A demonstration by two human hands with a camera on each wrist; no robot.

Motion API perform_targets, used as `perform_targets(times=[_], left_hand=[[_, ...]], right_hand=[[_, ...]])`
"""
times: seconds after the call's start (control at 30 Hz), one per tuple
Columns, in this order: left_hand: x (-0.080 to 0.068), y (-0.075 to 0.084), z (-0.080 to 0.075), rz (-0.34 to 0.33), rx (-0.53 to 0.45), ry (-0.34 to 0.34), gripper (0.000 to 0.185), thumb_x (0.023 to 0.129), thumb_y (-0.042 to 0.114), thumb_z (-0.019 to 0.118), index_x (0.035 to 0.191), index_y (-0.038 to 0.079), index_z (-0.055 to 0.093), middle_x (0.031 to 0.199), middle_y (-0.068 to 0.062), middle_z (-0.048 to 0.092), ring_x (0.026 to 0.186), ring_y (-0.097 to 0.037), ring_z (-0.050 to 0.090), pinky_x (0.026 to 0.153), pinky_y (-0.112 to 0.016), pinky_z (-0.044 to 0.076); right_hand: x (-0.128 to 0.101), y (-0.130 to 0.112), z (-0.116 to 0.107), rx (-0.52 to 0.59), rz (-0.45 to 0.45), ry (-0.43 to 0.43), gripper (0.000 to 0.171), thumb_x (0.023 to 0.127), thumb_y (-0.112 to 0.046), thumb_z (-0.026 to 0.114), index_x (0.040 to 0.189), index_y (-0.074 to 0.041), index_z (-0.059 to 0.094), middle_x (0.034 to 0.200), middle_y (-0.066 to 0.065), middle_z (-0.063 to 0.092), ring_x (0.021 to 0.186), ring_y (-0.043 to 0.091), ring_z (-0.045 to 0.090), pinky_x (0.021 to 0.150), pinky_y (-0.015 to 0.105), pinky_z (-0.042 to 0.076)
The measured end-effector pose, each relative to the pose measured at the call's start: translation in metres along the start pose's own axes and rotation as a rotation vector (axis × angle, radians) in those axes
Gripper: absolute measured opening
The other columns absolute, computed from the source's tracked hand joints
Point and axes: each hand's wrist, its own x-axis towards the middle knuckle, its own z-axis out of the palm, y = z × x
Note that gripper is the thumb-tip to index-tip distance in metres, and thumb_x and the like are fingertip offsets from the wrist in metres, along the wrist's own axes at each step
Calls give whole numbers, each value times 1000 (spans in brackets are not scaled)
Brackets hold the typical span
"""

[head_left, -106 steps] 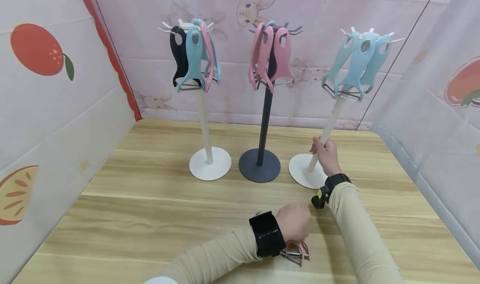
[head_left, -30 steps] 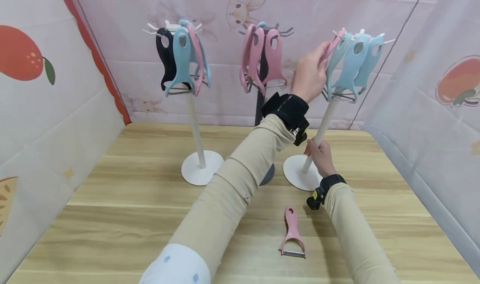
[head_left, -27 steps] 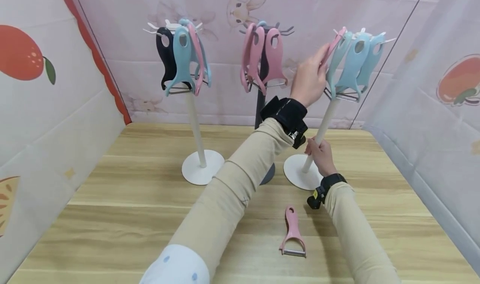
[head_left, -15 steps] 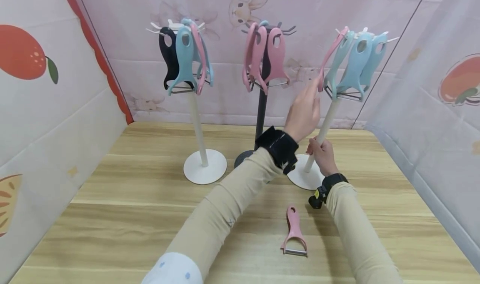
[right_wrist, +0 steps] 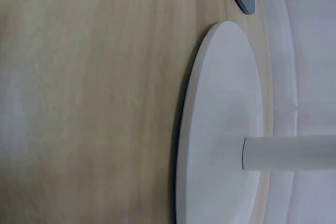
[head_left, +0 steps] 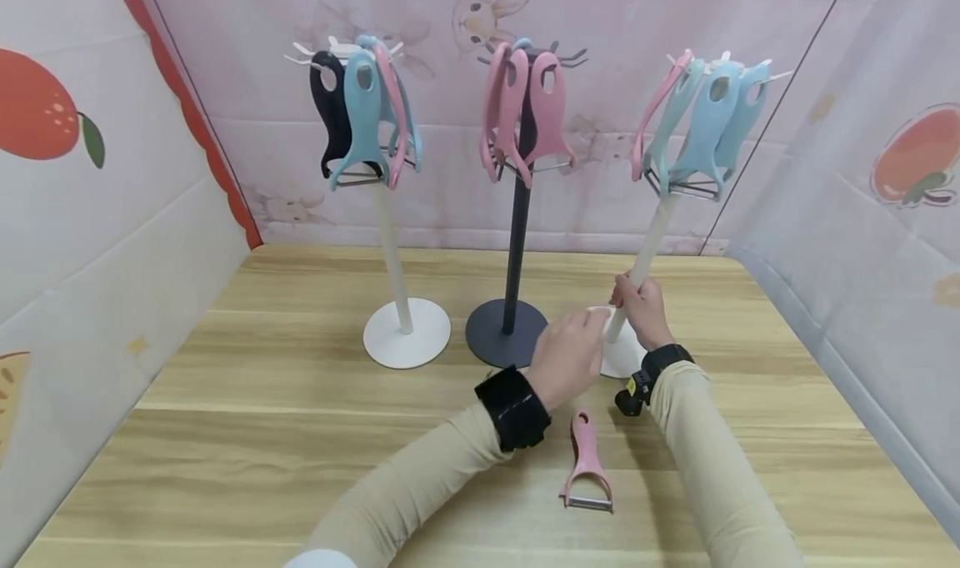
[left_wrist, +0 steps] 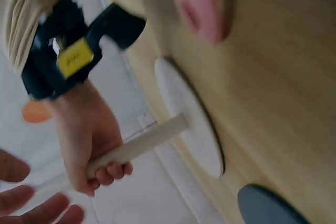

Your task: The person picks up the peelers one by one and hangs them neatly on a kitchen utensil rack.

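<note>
My right hand (head_left: 643, 311) grips the pole of the white right-hand stand (head_left: 651, 238) low down, above its round base (right_wrist: 220, 129). From this stand's hooks hang several blue and green peelers and one pink peeler (head_left: 657, 118) on the left side. My left hand (head_left: 567, 358) is over the table in front of the stand bases, holding nothing, its fingers loosely spread in the left wrist view. Below it a pink peeler (head_left: 587, 461) lies on the table, handle pointing away, blade toward me.
A dark grey stand (head_left: 517, 251) with mostly pink peelers (head_left: 550, 105) stands in the middle. Left of it is another white stand (head_left: 395, 259) bearing black, blue and pink peelers. Printed cloth walls enclose the wooden table (head_left: 247, 434) at the back and sides.
My left hand hung a pink peeler on the right-hand stand, let go, and came down toward the table. My right hand keeps its grip on the pole.
</note>
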Motion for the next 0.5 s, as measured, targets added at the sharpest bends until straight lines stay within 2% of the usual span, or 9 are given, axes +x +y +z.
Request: perform_targets(times=[0.1,0.2,0.27,0.4,0.5], left_hand=[[-16,6,5,-27,22,-182,11,88,22,56,86,12,61,70,2,56,57,-9,50,45,-21,37],[-30,13,9,-50,4,-358,24,86,28,58,65,15,54,59,5,47,48,-8,44,40,-23,32],[-37,18,12,-54,-13,-434,32,85,31,59,58,16,50,56,6,43,47,-8,42,39,-24,32],[-48,28,17,-43,-9,-510,38,85,38,59,57,17,44,55,7,39,47,-7,41,39,-24,32],[-54,35,21,-34,15,-505,41,82,42,60,55,17,43,54,8,38,46,-7,40,37,-24,31]], right_hand=[[3,5,-1,-6,-12,-6,26,94,-8,43,77,12,46,62,7,49,64,19,51,71,33,41],[6,10,-3,-25,1,-5,28,95,-12,43,77,9,47,62,3,50,65,16,52,74,33,39],[8,12,-3,-29,7,3,28,95,-15,43,77,6,47,62,1,49,65,15,52,75,34,39],[9,17,-3,-38,2,16,26,96,-18,43,77,0,47,62,-1,48,65,15,51,75,35,39],[8,19,-2,-33,3,17,24,95,-18,43,76,-4,47,63,-2,48,65,15,52,75,35,39]])
